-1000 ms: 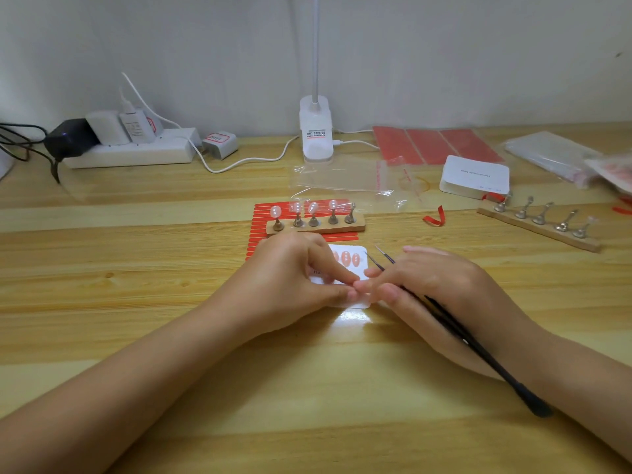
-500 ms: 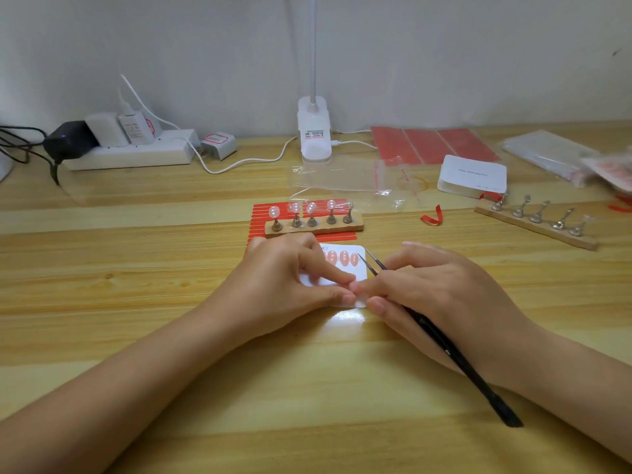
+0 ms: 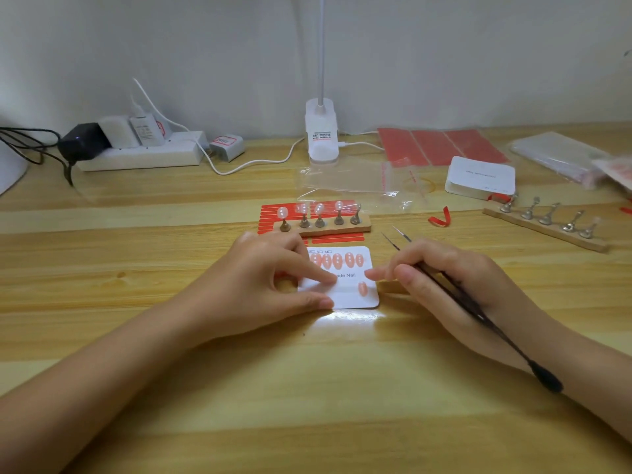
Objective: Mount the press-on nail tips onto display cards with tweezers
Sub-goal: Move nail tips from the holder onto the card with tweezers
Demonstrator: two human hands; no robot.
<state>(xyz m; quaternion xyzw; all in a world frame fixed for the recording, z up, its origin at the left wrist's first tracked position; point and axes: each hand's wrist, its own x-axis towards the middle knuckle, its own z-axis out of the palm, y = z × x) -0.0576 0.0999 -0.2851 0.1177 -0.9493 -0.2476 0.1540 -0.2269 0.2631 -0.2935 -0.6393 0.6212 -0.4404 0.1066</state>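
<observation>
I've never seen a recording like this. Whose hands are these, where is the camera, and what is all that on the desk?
No machine here: a person works with bare hands, and the single picture comes from a camera worn on their head, looking forward and down.

The left hand rests its fingertips on a white display card lying on the wooden desk, keeping it in place. A row of pink nail tips sits along the card's top, and one single nail tip lower right. The right hand holds black tweezers, points aimed away and holding nothing.

Behind the card is a wooden nail stand whose pegs carry pale tips, set on red adhesive strips. Farther back are a lamp base, a power strip, clear bags and a second stand.
</observation>
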